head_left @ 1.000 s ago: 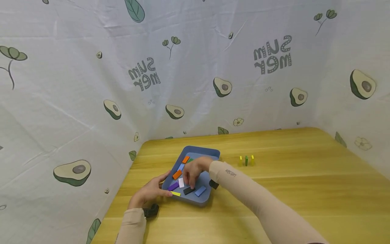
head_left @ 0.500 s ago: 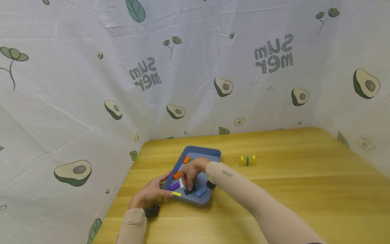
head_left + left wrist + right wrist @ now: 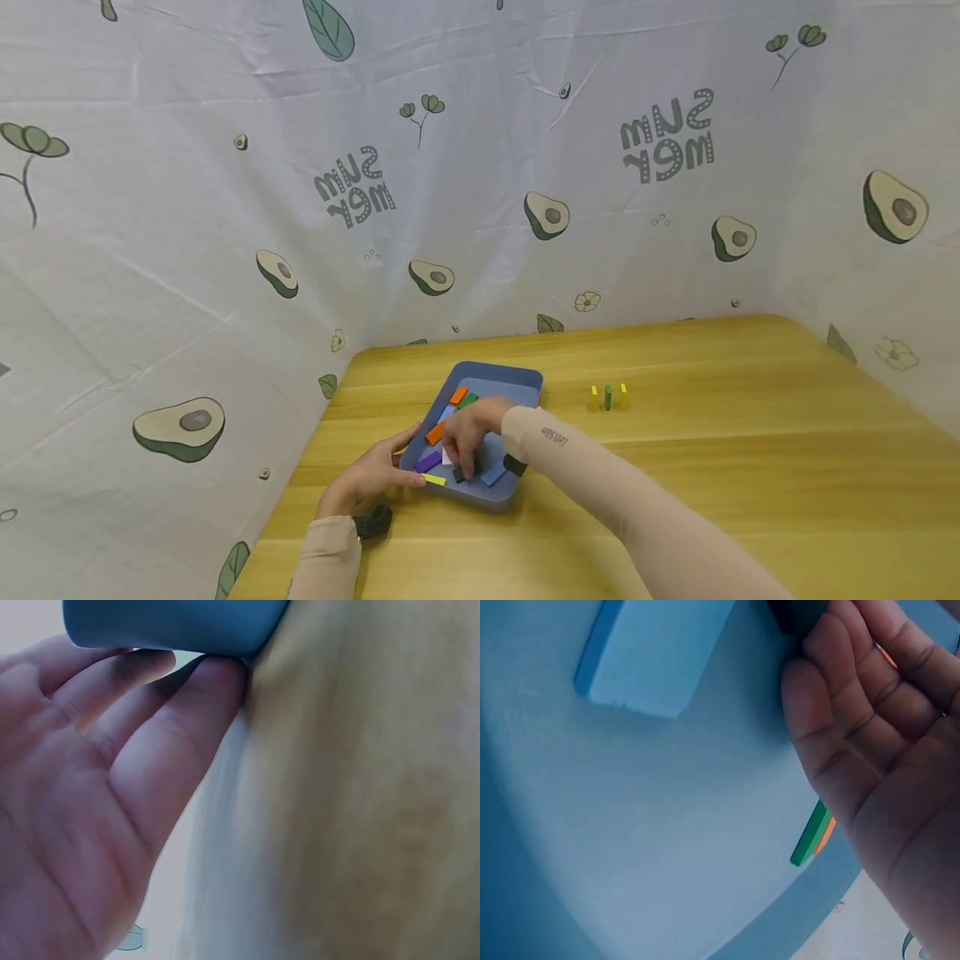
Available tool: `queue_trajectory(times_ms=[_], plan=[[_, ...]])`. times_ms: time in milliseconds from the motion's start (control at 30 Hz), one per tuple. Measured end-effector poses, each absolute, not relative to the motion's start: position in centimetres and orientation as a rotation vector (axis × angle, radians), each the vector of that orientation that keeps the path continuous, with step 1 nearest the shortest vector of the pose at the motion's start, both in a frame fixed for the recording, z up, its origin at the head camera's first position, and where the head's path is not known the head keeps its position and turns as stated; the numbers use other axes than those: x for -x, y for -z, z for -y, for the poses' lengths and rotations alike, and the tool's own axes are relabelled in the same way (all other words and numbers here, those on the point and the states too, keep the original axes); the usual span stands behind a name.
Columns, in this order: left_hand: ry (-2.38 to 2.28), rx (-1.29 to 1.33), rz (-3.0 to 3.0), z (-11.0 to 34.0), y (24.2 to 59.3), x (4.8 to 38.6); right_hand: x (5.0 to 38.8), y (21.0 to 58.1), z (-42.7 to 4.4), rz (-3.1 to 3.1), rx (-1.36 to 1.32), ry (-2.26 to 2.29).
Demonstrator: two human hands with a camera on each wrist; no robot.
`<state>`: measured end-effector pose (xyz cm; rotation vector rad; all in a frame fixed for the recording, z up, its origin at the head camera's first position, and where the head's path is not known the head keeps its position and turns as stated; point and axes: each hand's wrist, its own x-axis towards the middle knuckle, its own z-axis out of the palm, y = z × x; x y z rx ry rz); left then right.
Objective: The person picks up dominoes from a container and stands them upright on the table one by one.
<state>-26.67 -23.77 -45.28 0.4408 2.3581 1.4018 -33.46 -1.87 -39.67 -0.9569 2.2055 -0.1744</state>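
Note:
A blue tray (image 3: 531, 388) stands on the table with several coloured blocks in it. At its near left corner my left hand (image 3: 375, 475) grips the wall, thumb in front and fingers along the left side; the left wrist view shows this hand (image 3: 112, 772) touching the tray (image 3: 172, 626) from below. Inside the tray my right hand (image 3: 468, 429) pinches a black block (image 3: 460, 475), partly hidden by the fingers. In the right wrist view the black block (image 3: 799, 615) is at the fingertips of this hand (image 3: 885, 750), beside a light blue block (image 3: 656, 656).
Inside the tray lie orange (image 3: 459, 395), green (image 3: 468, 400), purple (image 3: 428, 462) and yellow (image 3: 433, 480) blocks, with a white one partly covered. On the table right of the tray, two yellow blocks (image 3: 623, 395) and a green one (image 3: 608, 397) stand upright. A patterned cloth hangs behind.
My right hand has moved slightly left and toward the near side of the tray, and the green block behind it shows more. The left hand stays at the tray's corner.

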Motion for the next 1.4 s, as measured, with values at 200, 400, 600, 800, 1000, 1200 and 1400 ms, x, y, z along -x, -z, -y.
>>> queue_trajectory(times_ms=[200, 400, 600, 800, 1000, 1200, 1400], plan=[[-1.401, -0.435, -2.373, 23.9, 45.2, 26.6, 33.2, 40.0, 2.1, -2.251, 0.972, 0.131], [-1.400, -0.453, -2.366, 23.8, 45.1, 26.4, 33.1, 40.2, 1.9, -2.291, 0.989, 0.125], [-1.406, -0.453, -2.356, 23.7, 44.9, 26.5, 32.9, 39.9, 1.8, -2.305, 1.026, 0.110], [-1.400, -0.434, -2.363, 23.7, 45.1, 26.4, 33.1, 40.5, 1.5, -2.305, 1.021, 0.174], [-1.391, -0.444, -2.356, 23.5, 44.8, 26.0, 33.6, 40.9, 0.8, -2.277, 1.009, 0.336], [-1.415, -0.468, -2.328, 23.3, 44.5, 26.0, 34.4, 40.4, 0.2, -2.196, 0.974, 0.648], [-1.407, -0.466, -2.342, 23.5, 44.6, 26.1, 34.9, 39.3, -0.8, -2.140, 0.975, 0.879]])
